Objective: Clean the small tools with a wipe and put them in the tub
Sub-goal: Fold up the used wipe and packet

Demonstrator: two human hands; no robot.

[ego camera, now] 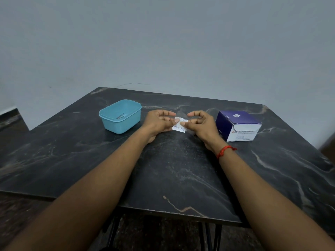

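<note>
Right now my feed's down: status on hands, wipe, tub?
Both pinching wipe packet: left hand, right hand. In blue tub, metal tools. To the right, swab box, apart.

Black marble-look table (72,151), pale veining, set against a grey-blue wall (163,42). Purple-and-white alcohol swab box (237,125) stands at 2 o'clock on the tabletop. Dark metal legs (218,238) show under the near edge, 6 o'clock.

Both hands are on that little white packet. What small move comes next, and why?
Probably tear the packet open. The left hand and right hand each pinch one side of it, and no loose wipe shows yet, so the wipe likely has to come out first.
</note>
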